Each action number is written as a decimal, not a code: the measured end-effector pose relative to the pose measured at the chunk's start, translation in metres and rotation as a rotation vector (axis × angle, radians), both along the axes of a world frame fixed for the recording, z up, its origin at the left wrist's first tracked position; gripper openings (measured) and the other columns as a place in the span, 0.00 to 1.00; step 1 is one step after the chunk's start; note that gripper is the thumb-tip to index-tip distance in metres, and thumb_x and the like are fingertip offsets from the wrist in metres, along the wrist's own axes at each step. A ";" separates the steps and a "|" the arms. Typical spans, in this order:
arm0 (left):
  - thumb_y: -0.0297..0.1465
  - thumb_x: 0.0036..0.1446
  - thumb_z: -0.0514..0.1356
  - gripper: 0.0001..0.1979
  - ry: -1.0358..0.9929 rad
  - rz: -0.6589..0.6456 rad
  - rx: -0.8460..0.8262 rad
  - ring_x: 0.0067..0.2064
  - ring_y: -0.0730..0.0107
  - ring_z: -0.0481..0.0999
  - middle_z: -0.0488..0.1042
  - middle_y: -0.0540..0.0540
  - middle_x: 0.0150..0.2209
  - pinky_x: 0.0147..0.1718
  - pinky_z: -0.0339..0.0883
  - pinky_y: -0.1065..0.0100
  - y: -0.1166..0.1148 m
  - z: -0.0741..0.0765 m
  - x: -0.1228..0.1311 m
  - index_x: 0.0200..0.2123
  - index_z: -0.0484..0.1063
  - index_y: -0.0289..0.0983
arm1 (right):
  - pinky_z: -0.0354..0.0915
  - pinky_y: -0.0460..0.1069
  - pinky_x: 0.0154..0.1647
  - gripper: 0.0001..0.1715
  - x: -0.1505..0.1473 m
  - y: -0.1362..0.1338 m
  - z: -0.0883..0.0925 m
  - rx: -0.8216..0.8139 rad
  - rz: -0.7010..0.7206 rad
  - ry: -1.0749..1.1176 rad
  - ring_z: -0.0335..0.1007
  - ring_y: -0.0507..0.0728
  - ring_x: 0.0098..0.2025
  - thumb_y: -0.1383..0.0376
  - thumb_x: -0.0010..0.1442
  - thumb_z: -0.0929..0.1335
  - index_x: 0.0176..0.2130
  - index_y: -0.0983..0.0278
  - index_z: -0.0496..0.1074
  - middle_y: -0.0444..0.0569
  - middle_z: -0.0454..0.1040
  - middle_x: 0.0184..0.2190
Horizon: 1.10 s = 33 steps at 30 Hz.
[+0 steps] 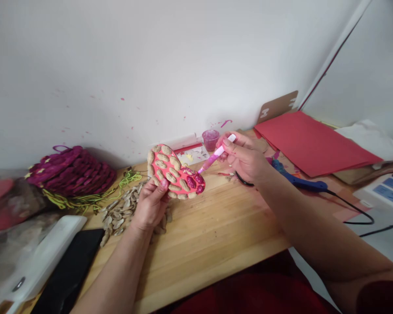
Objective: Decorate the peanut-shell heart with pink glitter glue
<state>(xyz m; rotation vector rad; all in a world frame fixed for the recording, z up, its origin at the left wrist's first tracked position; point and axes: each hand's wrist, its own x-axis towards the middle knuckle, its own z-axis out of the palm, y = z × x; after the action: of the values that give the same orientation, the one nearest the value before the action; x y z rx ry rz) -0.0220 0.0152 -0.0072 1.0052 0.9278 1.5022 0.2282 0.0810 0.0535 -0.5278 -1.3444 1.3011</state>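
Observation:
My left hand (151,204) grips a red cardboard piece covered in peanut shells (168,168) by its lower left edge, thumb on top, above the table. Most of its shells are bare tan; a few at the right end are glossy magenta. Pinched in my right hand (247,159) is a paintbrush (212,159) with a white handle smeared pink. Its tip meets, or nearly meets, the magenta shells. Behind the brush, against the wall, stands a small clear cup (211,138) of pink paint. Loose shell halves (126,209) lie piled beneath my left hand.
On the left sit a stack of magenta shell-covered pieces (75,172) with yellow-green cords, a black phone-like slab (70,266) and a white device (49,257). Rightward are a blue-handled glue gun (306,183) with its cord, red sheets (314,141) and a white power strip (383,192).

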 end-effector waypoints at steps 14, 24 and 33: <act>0.43 0.45 0.80 0.23 -0.004 -0.040 -0.021 0.34 0.59 0.86 0.86 0.45 0.35 0.35 0.81 0.63 -0.001 -0.002 0.001 0.41 0.81 0.39 | 0.63 0.47 0.29 0.24 0.002 0.000 0.001 0.028 0.002 0.003 0.62 0.49 0.27 0.46 0.57 0.79 0.34 0.61 0.72 0.40 0.67 0.26; 0.44 0.46 0.80 0.23 0.009 -0.036 -0.025 0.36 0.57 0.87 0.87 0.43 0.37 0.38 0.83 0.60 -0.001 -0.003 0.000 0.41 0.81 0.40 | 0.64 0.48 0.31 0.24 0.003 -0.001 0.001 0.046 -0.010 -0.007 0.62 0.50 0.28 0.46 0.59 0.78 0.35 0.61 0.71 0.40 0.67 0.28; 0.44 0.47 0.79 0.22 0.020 -0.050 -0.022 0.42 0.52 0.88 0.87 0.41 0.38 0.41 0.83 0.59 -0.001 -0.003 0.001 0.40 0.82 0.39 | 0.66 0.49 0.34 0.23 0.004 -0.003 0.002 0.094 -0.058 -0.055 0.62 0.51 0.31 0.46 0.61 0.77 0.36 0.60 0.72 0.41 0.65 0.28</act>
<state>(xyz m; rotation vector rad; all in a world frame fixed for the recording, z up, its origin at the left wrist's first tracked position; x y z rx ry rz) -0.0212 0.0145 -0.0099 1.0222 0.9245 1.4397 0.2327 0.0782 0.0558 -0.5370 -1.4179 1.1782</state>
